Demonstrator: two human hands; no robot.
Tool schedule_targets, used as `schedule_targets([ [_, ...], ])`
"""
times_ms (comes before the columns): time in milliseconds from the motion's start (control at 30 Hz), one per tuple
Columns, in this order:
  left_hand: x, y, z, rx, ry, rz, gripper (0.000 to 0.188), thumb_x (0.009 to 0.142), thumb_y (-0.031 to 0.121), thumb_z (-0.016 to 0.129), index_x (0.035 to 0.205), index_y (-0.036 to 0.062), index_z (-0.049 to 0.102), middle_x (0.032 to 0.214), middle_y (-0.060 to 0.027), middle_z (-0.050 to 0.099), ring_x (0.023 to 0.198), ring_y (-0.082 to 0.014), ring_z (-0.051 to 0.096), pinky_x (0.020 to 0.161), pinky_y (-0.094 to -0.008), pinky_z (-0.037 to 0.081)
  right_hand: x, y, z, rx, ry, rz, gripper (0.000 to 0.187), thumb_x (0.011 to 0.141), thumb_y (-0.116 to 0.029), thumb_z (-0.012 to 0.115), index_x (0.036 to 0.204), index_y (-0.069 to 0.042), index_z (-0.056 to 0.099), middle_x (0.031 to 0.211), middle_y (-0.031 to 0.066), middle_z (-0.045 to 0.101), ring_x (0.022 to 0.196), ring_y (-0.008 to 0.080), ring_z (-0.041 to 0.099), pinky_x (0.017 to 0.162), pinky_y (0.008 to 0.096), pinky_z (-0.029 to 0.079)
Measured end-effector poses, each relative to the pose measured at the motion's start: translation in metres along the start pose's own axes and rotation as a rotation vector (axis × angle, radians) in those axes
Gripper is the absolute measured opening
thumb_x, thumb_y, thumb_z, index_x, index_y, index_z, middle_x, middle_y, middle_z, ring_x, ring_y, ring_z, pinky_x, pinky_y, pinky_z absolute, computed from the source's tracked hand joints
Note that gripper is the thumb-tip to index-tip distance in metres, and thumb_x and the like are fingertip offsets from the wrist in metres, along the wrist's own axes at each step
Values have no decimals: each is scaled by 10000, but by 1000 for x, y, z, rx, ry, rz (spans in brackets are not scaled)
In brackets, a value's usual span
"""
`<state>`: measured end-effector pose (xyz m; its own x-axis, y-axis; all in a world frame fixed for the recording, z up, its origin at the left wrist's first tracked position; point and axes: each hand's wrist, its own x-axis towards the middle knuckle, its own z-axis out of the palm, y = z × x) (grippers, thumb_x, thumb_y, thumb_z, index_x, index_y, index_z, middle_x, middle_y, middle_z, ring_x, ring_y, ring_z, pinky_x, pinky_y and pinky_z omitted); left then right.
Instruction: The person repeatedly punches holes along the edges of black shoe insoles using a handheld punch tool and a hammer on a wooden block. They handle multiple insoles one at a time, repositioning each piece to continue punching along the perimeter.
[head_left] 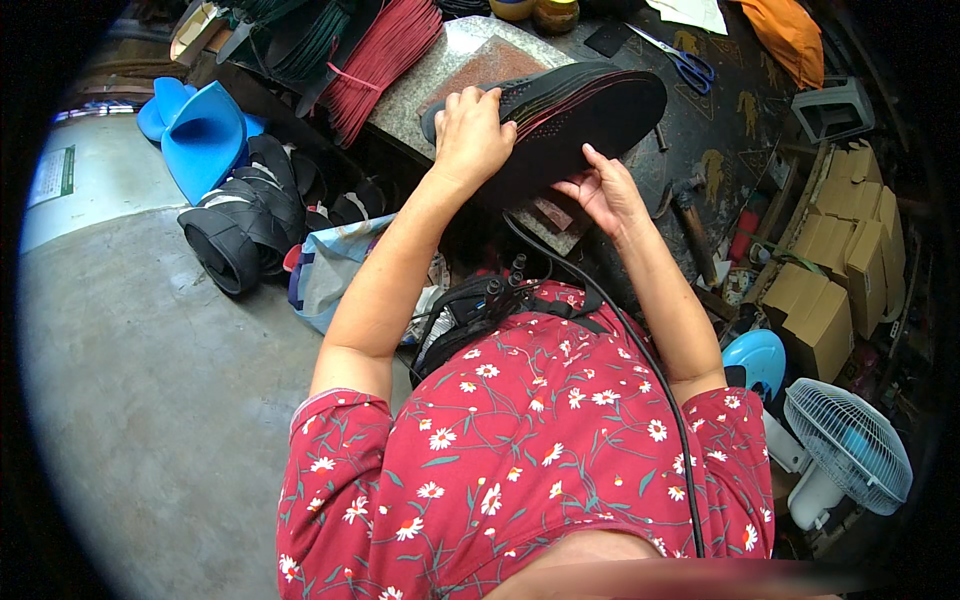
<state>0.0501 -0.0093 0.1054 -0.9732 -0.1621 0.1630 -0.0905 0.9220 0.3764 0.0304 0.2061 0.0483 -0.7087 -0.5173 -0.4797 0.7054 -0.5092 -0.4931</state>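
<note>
A thick stack of black shoe insoles, with thin reddish and yellowish edges showing between layers, is held up tilted over the work table. My left hand grips its left end, fingers over the top edge. Close to the lower edge is my right hand, its thumb raised and its fingers spread apart. The thumb tip overlaps the black face; whether it presses on it I cannot tell. Behind the stack lies a reddish-brown slab on a speckled stone block.
Blue-handled scissors and a hammer lie on the dark table. Bundled red strips sit at the back left. Rolled black material and blue sheets stand left. Cardboard boxes and a fan are at right.
</note>
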Motion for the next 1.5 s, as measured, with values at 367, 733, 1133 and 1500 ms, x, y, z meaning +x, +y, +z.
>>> schedule_targets([
  [367,-3,5,-9,-422,-250,133,357,864,223,608,1174,47,630,1062,-206,629,1003,-396,621,891,-452,503,4,7,-9,110,-7,36,342,987,-269,571,1226,-24,581,1182,175,647,1092,312,629,900,482,551],
  [733,10,25,2,-994,-469,2,577,790,182,791,1266,-1,522,1091,-123,670,980,-205,655,884,-303,507,-34,-15,18,-177,239,-126,433,955,-276,640,1332,-103,516,1228,93,619,1106,267,609,928,434,516],
  [1133,15,71,-23,-1627,-920,-369,514,836,155,726,1293,33,526,1121,-90,655,983,-168,661,847,-325,567,-45,-67,15,-46,30,-430,402,893,-70,669,1276,-72,546,1108,69,676,1022,216,659,934,422,533],
  [1500,0,82,-30,-1632,-612,-362,439,772,5,723,1196,-2,608,1073,-118,688,918,-200,687,824,-352,581,-60,-78,16,-108,83,-534,465,889,-22,635,1336,-77,516,1191,72,631,1072,219,629,952,396,527],
])
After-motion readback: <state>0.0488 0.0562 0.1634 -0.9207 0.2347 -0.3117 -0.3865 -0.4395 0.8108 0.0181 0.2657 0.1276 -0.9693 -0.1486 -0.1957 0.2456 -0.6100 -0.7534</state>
